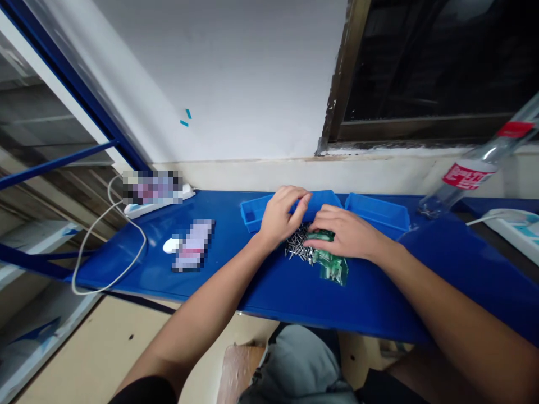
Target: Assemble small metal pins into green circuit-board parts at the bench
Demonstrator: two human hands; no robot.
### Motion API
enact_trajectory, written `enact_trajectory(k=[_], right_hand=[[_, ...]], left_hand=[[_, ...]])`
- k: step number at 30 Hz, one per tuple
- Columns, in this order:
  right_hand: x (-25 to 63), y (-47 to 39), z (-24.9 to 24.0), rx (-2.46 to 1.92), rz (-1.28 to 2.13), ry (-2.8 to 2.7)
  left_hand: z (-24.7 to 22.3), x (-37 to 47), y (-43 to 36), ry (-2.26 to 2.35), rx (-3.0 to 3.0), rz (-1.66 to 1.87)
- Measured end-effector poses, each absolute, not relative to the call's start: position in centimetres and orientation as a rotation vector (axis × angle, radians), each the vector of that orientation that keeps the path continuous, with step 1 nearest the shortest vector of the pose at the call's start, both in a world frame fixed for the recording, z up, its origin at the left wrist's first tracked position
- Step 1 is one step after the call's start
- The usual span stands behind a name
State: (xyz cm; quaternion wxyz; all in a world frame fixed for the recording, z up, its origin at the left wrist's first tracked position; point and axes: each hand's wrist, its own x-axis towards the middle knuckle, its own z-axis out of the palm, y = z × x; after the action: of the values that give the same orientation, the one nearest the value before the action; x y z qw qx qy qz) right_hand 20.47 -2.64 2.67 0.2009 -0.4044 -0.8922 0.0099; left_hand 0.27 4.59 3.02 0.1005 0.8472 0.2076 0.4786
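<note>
Head view: left hand point(281, 217), fingers half-curled, contents indiscernible; right hand point(351, 234), fingers bent over green packets point(336, 270), grip unclear; metal fasteners point(296, 247) alongside, on blue counter point(379, 297).

Soft, uneven light across the wall point(236, 84)
Glints pick out the metal pieces point(296, 247); the window point(433, 62) reads nearly black and shade gathers beneath the table point(370, 297). Wide-angle distortion stretches the bottle point(469, 174); pixelation masks two patches at left.
</note>
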Motion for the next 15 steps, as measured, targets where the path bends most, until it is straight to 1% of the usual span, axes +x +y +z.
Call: enact_trajectory(k=[3,6,15], right_hand=[[20.4,-3.1,2.5,-1.102,0.026,-2.503],[20.4,-3.0,2.2,-1.082,-0.031,-2.498],[20.4,-2.8,1.5,-1.1,0.01,-2.497]], left_hand=[[2.1,-0.3,4.3,0.499,2.66,1.251],[1.6,-0.1,4.3,0.486,2.699,1.154],[1.5,-0.2,5.1,0.548,2.692,1.136]])
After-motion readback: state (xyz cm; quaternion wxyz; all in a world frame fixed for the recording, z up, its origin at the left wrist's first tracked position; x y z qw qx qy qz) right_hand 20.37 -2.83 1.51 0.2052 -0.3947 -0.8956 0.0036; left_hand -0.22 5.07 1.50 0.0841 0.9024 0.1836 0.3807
